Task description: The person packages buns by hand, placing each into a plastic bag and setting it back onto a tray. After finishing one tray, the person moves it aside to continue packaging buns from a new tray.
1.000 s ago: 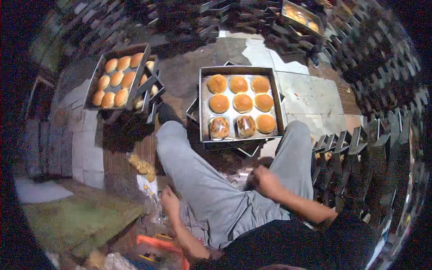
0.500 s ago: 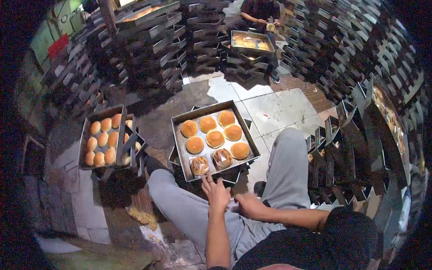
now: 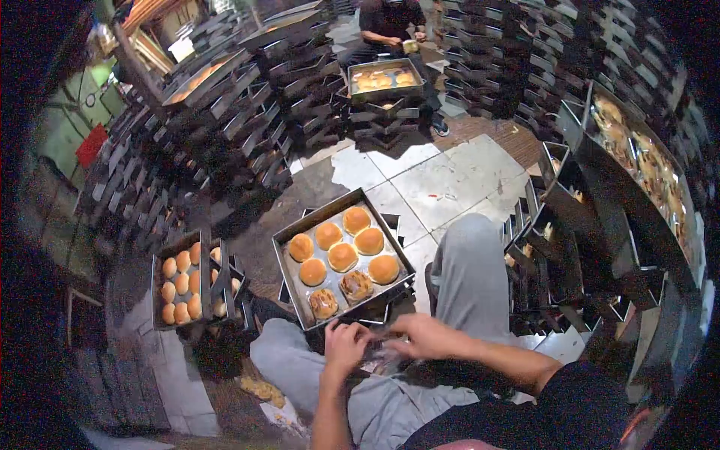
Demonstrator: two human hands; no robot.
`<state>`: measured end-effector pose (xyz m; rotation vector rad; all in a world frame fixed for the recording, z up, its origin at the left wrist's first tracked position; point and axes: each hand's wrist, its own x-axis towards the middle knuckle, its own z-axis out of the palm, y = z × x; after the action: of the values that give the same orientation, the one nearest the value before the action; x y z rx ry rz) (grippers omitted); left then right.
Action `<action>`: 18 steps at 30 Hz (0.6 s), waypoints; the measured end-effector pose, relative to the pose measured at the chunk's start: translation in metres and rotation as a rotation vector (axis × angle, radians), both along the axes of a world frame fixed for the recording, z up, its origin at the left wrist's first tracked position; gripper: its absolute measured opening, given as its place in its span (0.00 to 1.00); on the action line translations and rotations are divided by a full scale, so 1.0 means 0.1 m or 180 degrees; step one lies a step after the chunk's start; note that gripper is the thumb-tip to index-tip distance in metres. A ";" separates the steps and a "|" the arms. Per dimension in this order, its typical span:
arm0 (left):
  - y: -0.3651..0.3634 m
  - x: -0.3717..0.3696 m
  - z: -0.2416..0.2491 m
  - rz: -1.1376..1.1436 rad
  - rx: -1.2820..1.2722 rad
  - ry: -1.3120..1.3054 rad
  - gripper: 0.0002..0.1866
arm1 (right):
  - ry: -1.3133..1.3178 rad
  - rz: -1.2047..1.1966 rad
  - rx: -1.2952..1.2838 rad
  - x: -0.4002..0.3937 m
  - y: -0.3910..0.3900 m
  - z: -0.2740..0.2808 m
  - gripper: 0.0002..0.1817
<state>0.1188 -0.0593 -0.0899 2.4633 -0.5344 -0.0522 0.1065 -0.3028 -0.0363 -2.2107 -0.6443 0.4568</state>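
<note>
My left hand (image 3: 346, 347) is just in front of the near edge of a square metal tray (image 3: 279, 264), its fingers bent in toward my right hand (image 3: 427, 336). The right hand is curled, and its fingertips are smeared by motion. A blurred, shiny scrap lies between the two hands above my lap; what it is I cannot make out. Several round golden buns (image 3: 343, 257) sit in the tray. Two buns at the near side have brown streaked tops and a glossy look, like clear wrapping, one being the streaked bun (image 3: 324, 303).
Another tray of buns (image 3: 180, 283) stands at the left. Stacked dark trays (image 3: 592, 217) rise close on my right, the top one holding wrapped buns (image 3: 637, 154). Across the tiled floor (image 3: 435, 187), a person (image 3: 391, 30) sits behind a tray of buns (image 3: 385, 79).
My left hand has drawn back from the tray's edge, its fingers now curled beside the right hand. The right hand has risen slightly. The whole view has tilted and shifted.
</note>
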 end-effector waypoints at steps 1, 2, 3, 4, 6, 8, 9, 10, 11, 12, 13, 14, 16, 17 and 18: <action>-0.01 -0.02 0.09 -0.0166 0.0163 -0.0155 0.06 | -0.0010 -0.0030 0.0016 -0.08 -0.04 0.08 0.22; -0.07 -0.03 0.13 -0.0320 0.0144 -0.0241 0.07 | 0.0172 -0.0008 0.0499 -0.16 -0.06 0.14 0.26; -0.11 -0.04 0.14 -0.0469 0.0129 -0.0335 0.09 | 0.0341 0.0025 0.0986 -0.23 -0.06 0.14 0.31; -0.11 -0.03 0.09 -0.0646 0.0229 -0.0151 0.14 | 0.0133 -0.0010 0.0996 -0.36 -0.03 -0.11 0.32; -0.31 -0.01 0.20 -0.0912 0.0435 -0.0298 0.21 | -0.0320 -0.0006 0.0840 -0.33 -0.02 -0.27 0.35; -0.39 0.13 0.30 -0.1022 0.0210 -0.0442 0.24 | -0.0075 0.0078 0.0627 -0.19 0.03 -0.51 0.36; -0.42 0.18 0.42 -0.0926 0.0328 -0.0329 0.27 | 0.0206 0.0165 0.0394 -0.17 0.06 -0.51 0.37; -0.45 0.20 0.52 -0.0798 0.0427 -0.0218 0.31 | 0.0281 0.0136 0.0356 -0.11 0.08 -0.47 0.45; -0.51 0.20 0.60 -0.0739 0.0404 -0.0206 0.31 | 0.0295 0.0193 0.0330 0.00 0.08 -0.40 0.45; -0.58 0.20 0.67 -0.0703 0.0503 -0.0271 0.35 | -0.0431 0.0123 -0.0099 0.11 0.12 -0.35 0.48; -0.58 0.22 0.72 -0.0662 0.0601 -0.0354 0.39 | -0.1186 0.0055 -0.0517 0.22 0.17 -0.34 0.52; -0.50 0.26 0.73 -0.0854 0.0614 -0.0435 0.38 | -0.1018 0.0099 -0.0067 0.38 0.23 -0.33 0.56; -0.42 0.40 0.56 -0.0010 -0.0618 -0.0320 0.37 | -0.0818 -0.0058 0.0469 0.57 0.35 -0.27 0.55; -0.39 0.43 0.44 0.0779 -0.1822 -0.0199 0.37 | -0.0560 -0.0300 0.1003 0.61 0.48 -0.17 0.54; -0.45 0.45 0.33 0.1780 -0.3433 0.1177 0.28 | -0.0793 0.0054 0.0694 0.59 0.68 -0.18 0.54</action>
<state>0.1634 -0.1043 -0.0567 1.4064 0.2689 0.0105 0.1653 -0.2350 -0.0542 -2.0706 -0.8046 0.1116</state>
